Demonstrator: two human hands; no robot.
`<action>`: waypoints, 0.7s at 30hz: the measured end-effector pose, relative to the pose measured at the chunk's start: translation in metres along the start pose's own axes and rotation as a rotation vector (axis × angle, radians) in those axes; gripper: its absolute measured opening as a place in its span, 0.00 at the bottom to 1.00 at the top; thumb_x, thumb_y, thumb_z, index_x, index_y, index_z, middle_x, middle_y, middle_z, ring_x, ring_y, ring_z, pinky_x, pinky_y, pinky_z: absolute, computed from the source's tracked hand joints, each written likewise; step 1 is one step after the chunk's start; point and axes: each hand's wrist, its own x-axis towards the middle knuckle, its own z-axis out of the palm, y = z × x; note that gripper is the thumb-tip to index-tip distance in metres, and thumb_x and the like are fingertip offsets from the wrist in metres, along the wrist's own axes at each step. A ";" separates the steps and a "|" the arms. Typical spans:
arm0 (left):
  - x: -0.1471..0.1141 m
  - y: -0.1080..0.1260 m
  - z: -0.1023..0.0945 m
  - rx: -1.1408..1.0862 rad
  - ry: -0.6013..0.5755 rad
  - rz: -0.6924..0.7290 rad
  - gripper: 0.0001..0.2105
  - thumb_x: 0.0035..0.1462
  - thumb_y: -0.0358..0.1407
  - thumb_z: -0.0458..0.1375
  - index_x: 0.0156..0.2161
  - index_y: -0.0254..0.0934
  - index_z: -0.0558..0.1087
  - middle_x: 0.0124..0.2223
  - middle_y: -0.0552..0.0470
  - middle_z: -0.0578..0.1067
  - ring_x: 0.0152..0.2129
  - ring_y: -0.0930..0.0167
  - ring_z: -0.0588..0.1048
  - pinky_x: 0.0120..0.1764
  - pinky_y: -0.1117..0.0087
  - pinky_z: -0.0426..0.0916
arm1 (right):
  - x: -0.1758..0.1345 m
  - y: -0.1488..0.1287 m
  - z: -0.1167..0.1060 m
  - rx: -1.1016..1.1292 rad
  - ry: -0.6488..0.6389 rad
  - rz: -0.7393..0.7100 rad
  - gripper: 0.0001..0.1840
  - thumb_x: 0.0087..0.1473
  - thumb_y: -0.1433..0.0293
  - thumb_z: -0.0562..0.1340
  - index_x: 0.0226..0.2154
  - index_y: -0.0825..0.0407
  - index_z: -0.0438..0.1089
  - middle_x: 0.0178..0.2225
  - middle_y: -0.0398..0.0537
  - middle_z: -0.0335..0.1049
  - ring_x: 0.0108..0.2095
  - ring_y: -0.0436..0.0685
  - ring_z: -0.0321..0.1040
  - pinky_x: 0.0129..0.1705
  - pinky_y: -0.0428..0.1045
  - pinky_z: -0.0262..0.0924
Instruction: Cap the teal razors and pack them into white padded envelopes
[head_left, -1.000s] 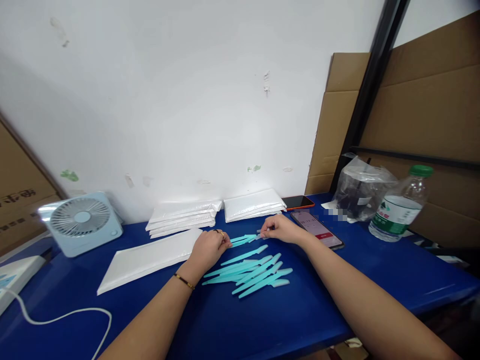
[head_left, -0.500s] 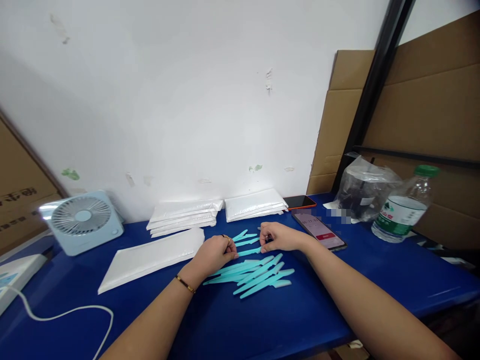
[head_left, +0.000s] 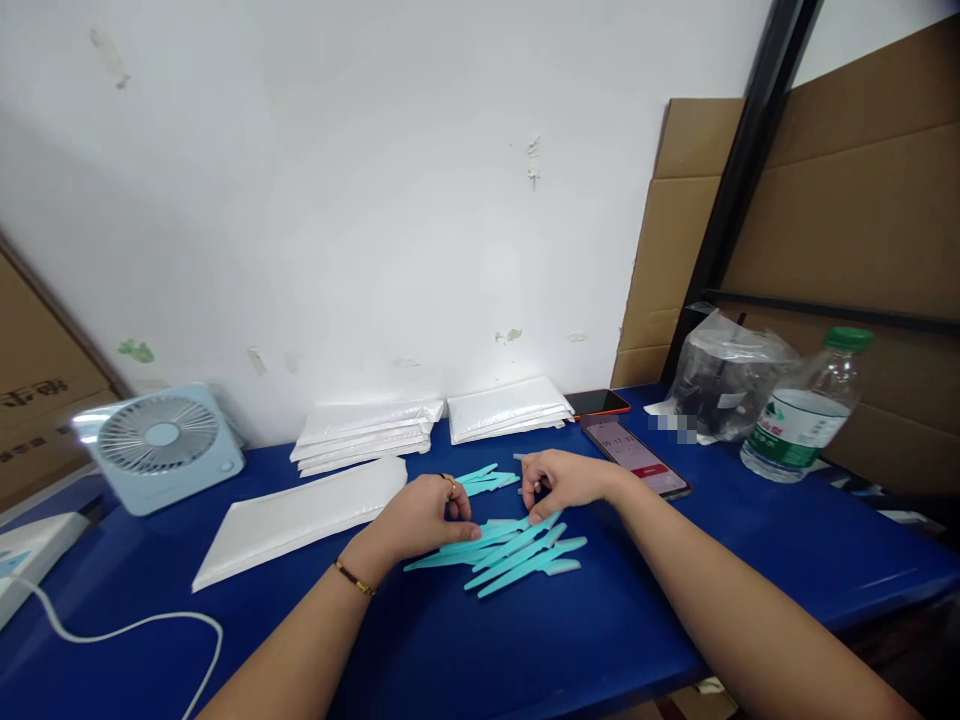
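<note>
Several turquoise eyebrow razors lie loosely fanned on the blue table in front of me. A smaller group of razors rests just behind them, partly covered by my fingers. My left hand is over the handle ends of the near razors, its thumb on or just above them and apart from the curled fingers. At the other end, my right hand has its thumb down by the blade ends, with a small gap to its bent forefinger. Neither hand shows a razor lifted.
White padded envelopes are stacked by the wall, with a second stack beside them. One long envelope lies at left, near a fan and white cable. Rightward are two phones, a bagged cup and a water bottle.
Both hands held one razor stretched between them above the near group. That razor is no longer between them, and the hands have come slightly nearer, down to the near razors.
</note>
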 end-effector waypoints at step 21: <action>-0.001 -0.002 -0.002 0.103 0.030 -0.061 0.11 0.46 0.47 0.57 0.29 0.41 0.72 0.30 0.56 0.73 0.25 0.72 0.70 0.25 0.73 0.57 | 0.009 -0.002 0.012 -0.072 0.285 0.033 0.12 0.45 0.59 0.64 0.28 0.51 0.73 0.32 0.45 0.62 0.31 0.51 0.60 0.31 0.45 0.54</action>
